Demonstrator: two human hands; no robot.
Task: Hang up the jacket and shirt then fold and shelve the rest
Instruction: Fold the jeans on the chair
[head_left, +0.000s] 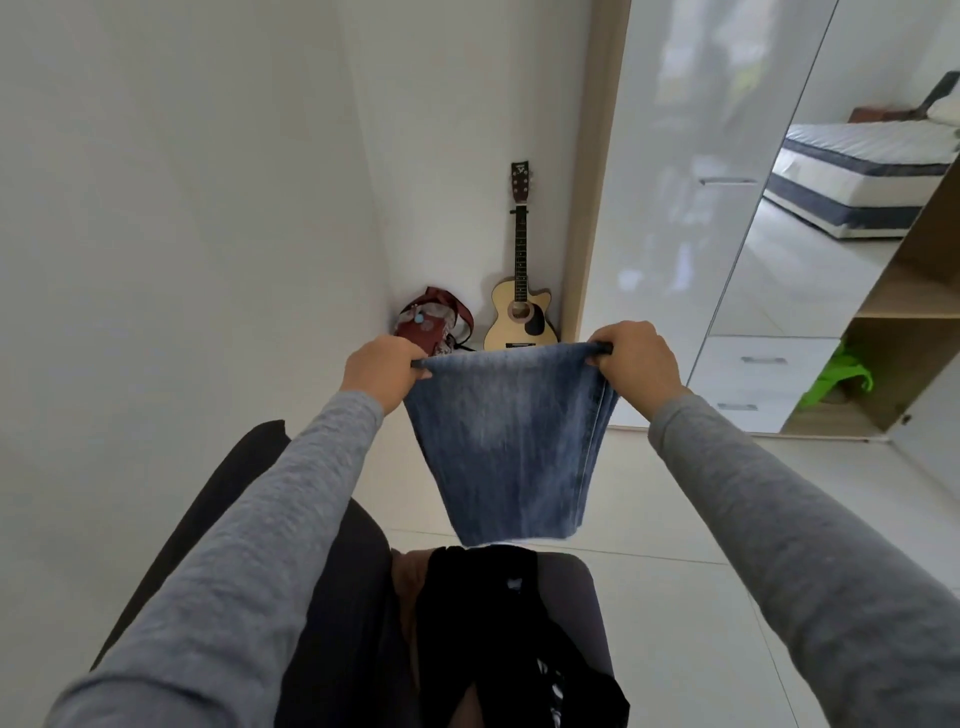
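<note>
Soft, even daylight fills the room, bright on the white walls around the guitar (521, 291), with no hard shadows. Right of the guitar, the glossy wardrobe door (691, 208) carries pale, smeared reflections. Below the guitar, the hem of the jeans (509, 447) is slightly blurred, and straight lines bow toward the edges.

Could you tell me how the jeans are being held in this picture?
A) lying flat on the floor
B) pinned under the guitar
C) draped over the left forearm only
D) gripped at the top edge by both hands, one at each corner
D: the left hand and the right hand each grip a top corner of the folded jeans, which hang down in the air between them, in front of the guitar.
</note>
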